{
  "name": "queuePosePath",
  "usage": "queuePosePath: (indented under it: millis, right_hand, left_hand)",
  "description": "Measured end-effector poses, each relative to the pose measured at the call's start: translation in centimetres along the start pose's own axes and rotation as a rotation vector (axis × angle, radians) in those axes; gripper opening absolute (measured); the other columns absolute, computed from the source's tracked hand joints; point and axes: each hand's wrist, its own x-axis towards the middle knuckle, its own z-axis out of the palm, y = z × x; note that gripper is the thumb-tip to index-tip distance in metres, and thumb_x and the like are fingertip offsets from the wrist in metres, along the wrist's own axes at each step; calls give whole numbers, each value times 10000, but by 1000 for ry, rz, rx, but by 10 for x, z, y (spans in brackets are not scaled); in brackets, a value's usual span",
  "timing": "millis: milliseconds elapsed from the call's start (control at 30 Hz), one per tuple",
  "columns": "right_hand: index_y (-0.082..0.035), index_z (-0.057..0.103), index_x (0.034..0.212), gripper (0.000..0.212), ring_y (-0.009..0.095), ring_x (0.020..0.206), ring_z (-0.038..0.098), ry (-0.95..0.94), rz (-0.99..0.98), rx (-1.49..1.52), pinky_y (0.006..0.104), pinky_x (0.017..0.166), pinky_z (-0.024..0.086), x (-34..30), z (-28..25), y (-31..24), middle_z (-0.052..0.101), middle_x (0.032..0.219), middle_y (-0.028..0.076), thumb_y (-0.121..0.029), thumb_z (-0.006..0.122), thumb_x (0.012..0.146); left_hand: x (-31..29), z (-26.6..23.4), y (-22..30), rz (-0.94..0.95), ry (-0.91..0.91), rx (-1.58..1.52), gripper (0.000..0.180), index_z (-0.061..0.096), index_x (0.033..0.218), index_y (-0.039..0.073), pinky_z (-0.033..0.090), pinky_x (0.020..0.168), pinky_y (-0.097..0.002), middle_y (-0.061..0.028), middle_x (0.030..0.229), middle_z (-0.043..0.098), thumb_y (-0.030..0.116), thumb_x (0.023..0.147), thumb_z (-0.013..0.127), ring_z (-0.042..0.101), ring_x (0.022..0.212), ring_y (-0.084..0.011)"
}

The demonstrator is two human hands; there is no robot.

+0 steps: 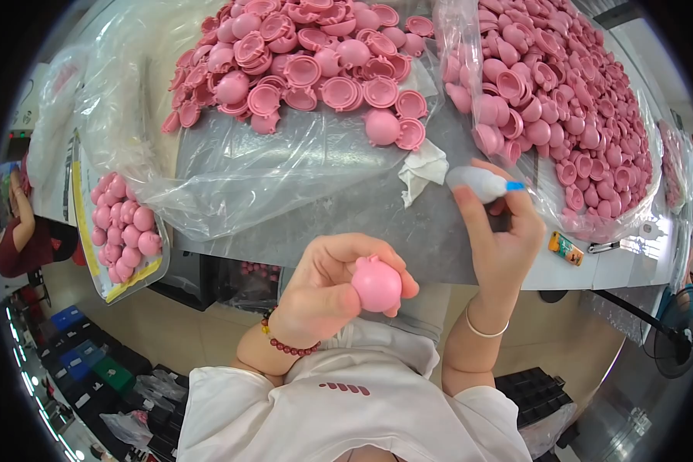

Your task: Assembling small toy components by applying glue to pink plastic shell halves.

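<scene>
A round pink plastic ball [377, 284] with small nubs on top is gripped in my left hand [323, 289], close to my body at the table's front edge. My right hand [504, 231] is closed round a small white squeeze bottle [477, 185] with a blue tip, held above the grey table to the right. Beside that bottle lies a crumpled white tissue [423, 171]. Past it, a closed pink ball [382, 127] rests against open half shells at the edge of a heap of pink shells [300, 71].
A clear bag of pink shells [554, 100] fills the right back. Pink balls sit in a yellow-edged tray [108, 289] at left. A small orange-and-green tube [566, 249] lies at right, near a fan [674, 335]. Plastic sheeting [231, 200] covers part of the table [346, 204].
</scene>
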Motion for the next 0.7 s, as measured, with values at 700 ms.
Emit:
queuePosePath:
  millis: [700]
  right_hand:
    - [65, 512, 877, 383, 198, 642, 588, 343, -61, 562, 238, 576, 448, -48, -32, 6, 597, 718, 169, -253, 645, 710]
  left_hand:
    - [-7, -13, 110, 884, 965, 2035, 190, 578, 938, 15, 406, 784, -324, -121, 1035, 549, 30, 759, 515, 529, 897, -246]
